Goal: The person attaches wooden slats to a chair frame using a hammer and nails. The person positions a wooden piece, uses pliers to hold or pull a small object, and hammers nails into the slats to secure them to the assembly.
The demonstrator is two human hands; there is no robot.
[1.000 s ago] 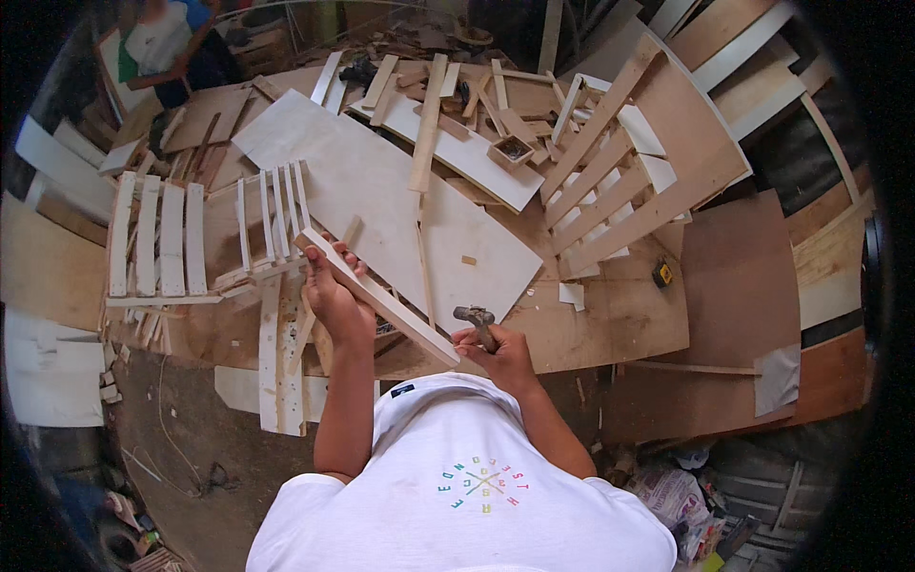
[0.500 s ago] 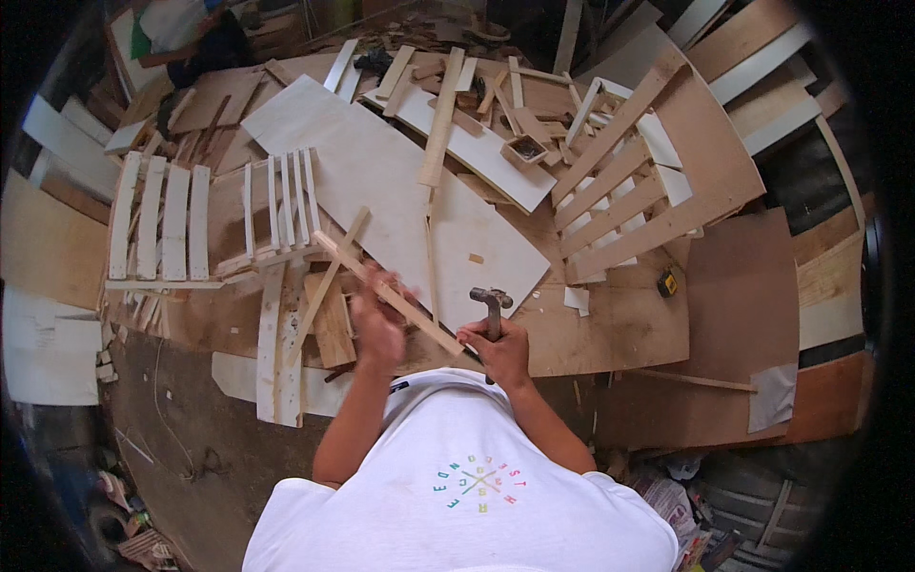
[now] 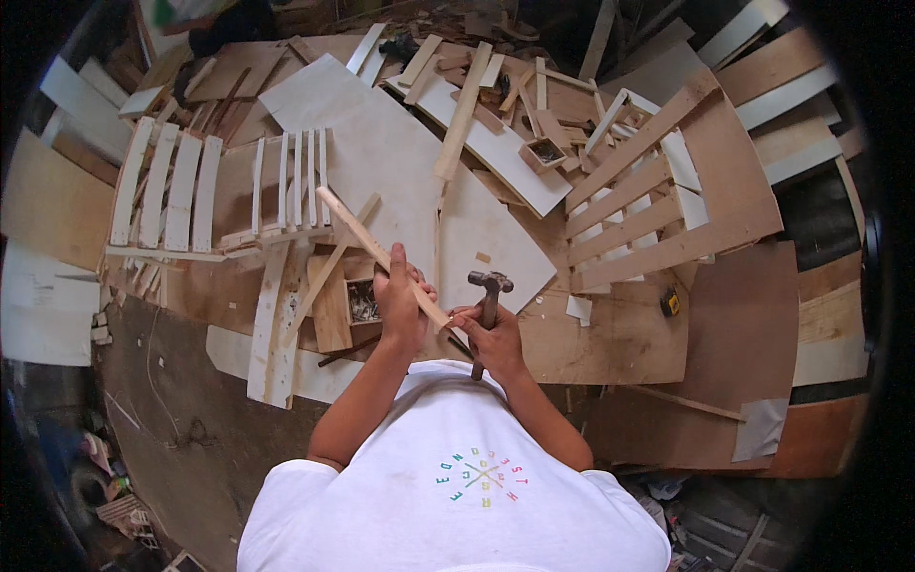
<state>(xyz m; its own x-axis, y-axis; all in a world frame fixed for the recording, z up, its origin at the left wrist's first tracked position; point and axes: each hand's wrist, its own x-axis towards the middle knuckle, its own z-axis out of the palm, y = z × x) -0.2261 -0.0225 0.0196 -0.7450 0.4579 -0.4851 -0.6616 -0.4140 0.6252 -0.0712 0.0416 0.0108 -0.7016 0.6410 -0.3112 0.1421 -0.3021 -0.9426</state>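
Observation:
My left hand [image 3: 404, 303] is wrapped round a narrow wooden strip [image 3: 357, 229] that slants from the upper left down towards my other hand. In my right hand [image 3: 492, 338] a hammer [image 3: 490, 297] stands upright, its metal head above my fist. The fingertips of that hand also touch the strip's near end; whether they pinch something small there is too fine to see. A dark thin bar [image 3: 459, 343] shows just under the strip's end. Beside my left wrist a small box of nails [image 3: 363, 301] sits next to a wooden block [image 3: 329, 310].
A large pale board [image 3: 381, 143] lies slanted across the worktable. Slatted wooden frames stand at the left [image 3: 170, 191] and right [image 3: 629, 210]. A yellow-black tape measure [image 3: 671, 302] rests near the right edge. Scrap wood [image 3: 543, 124] is heaped at the back.
My left hand has moved a little right and settled round the strip, where it was blurred before. The nail box beside it has come into view. The hammer stays in my right hand.

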